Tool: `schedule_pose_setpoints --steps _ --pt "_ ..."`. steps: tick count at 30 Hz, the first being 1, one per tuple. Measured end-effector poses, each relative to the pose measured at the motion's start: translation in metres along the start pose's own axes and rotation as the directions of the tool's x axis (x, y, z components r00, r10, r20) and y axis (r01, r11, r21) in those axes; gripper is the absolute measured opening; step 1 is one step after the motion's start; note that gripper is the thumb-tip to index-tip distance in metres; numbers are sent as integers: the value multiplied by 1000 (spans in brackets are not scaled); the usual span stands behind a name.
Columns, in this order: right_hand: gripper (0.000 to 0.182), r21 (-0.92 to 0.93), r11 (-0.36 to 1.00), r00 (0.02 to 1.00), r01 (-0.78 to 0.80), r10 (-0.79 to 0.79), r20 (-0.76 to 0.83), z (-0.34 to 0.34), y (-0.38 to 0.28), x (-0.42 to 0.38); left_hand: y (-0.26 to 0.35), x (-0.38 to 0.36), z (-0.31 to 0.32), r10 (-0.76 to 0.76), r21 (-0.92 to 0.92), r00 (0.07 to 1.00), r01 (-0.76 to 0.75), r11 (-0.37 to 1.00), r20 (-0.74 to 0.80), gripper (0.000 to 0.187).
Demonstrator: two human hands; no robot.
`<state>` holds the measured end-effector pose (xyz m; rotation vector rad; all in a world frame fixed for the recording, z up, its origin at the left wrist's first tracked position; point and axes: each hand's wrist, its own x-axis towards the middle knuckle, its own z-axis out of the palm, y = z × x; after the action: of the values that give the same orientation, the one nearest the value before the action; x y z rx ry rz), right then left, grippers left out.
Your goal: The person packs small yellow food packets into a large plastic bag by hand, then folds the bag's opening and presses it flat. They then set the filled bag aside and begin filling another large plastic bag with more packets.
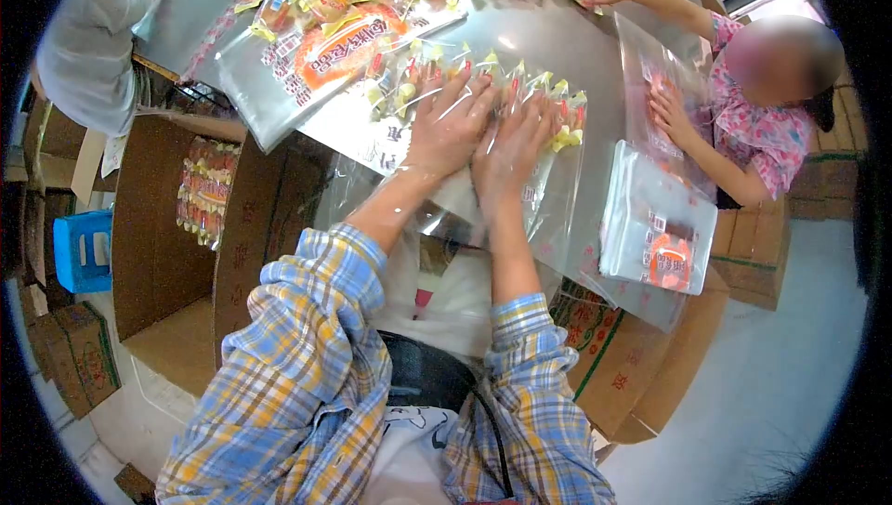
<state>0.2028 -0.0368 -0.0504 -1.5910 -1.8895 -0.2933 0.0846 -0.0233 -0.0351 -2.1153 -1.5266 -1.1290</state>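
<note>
Both my hands are inside a clear plastic bag (569, 191) at the table's near edge. My left hand (448, 126) lies palm down with fingers spread over small yellow-and-clear wrapped packets (405, 96). Beside it, my right hand (517, 147) rests on the same row, fingers stretched forward over packets with red marks (569, 115). The two hands nearly touch at the thumbs. What lies directly beneath the palms is hidden. Left of my left hand is a stack of printed clear bags (279, 87) with an orange-red logo.
Loose wrapped packets (325, 3) are heaped on the metal table (530, 31). A co-worker (762, 147) at the right touches a bag and the heap. Another person (88, 54) stands at left. More bags (655, 217) lie right. Cardboard boxes (163, 226) stand below, one holding packets.
</note>
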Motion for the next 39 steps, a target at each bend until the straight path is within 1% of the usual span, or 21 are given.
schedule_pose_setpoints --steps 1,4,6,8,9,10,13,14,16,18,19,22,25,27,28,30,33,35,36,37,39 --pt "57 -51 999 1000 17 -16 2 -1 -3 -1 -1 0 2 -13 -16 1000 13 1000 5 36" --pt "56 241 969 997 -49 33 71 -41 -29 -32 -1 -2 2 -16 -54 1000 18 998 26 37" --pt "51 256 963 992 82 -102 67 -74 -50 -52 -3 -2 5 -1 -42 999 2 999 33 38" --pt "37 522 826 910 212 -361 202 -82 -43 -110 -4 -3 2 0 -67 997 5 998 73 41" --pt "24 671 677 803 302 -560 204 -102 -53 -101 -4 -4 0 -4 -71 996 11 997 90 43" --pt "23 776 487 688 400 -719 97 -108 -58 -106 -3 -3 -2 -6 -77 994 14 997 107 45" --pt "16 857 314 763 409 -632 -133 -170 -93 -25 -1 -4 -15 -15 -148 979 46 988 203 55" --pt "17 880 326 815 346 -569 -109 -184 -94 6 -1 -4 -17 -13 -156 978 46 987 207 57" --pt "21 819 493 924 293 -368 -109 -175 -95 54 -7 -7 -4 12 -142 986 11 990 164 62" --pt "23 764 645 999 27 -36 -5 -139 -108 111 -10 -8 -9 14 -222 981 30 975 195 61" --pt "29 822 569 995 -23 -65 72 -122 -110 143 -10 -10 -13 20 -266 977 38 963 213 61" --pt "48 521 831 963 195 -263 59 -21 -88 197 -5 -6 -12 1 -268 975 60 962 223 62" --pt "64 256 898 871 358 -420 256 43 -89 209 -13 -11 -8 11 -209 955 53 977 295 66" --pt "63 213 950 841 230 -304 448 65 -102 209 -8 -9 -12 -35 -264 940 131 956 338 67" --pt "63 190 968 808 166 -243 536 74 -110 208 -7 -10 -6 -72 -322 956 166 932 284 66" --pt "60 134 985 842 108 -162 514 90 -116 201 -14 -31 37 -214 -651 920 384 654 328 66" --pt "53 105 986 900 126 -159 405 104 -113 189 -15 -29 39 -113 -520 894 351 779 434 53" --pt "50 85 966 921 246 -260 289 104 -114 189 -9 -9 6 20 -157 889 59 986 457 54" --pt "44 4 938 937 346 -345 59 103 -116 186 -8 -9 7 -33 -255 893 164 953 450 54" --pt "45 94 950 929 299 -312 201 102 -119 187 -7 -8 8 -86 -352 893 261 899 441 54" --pt "46 251 954 847 164 -266 461 89 -126 196 -6 -7 8 -55 -283 951 145 948 304 51"
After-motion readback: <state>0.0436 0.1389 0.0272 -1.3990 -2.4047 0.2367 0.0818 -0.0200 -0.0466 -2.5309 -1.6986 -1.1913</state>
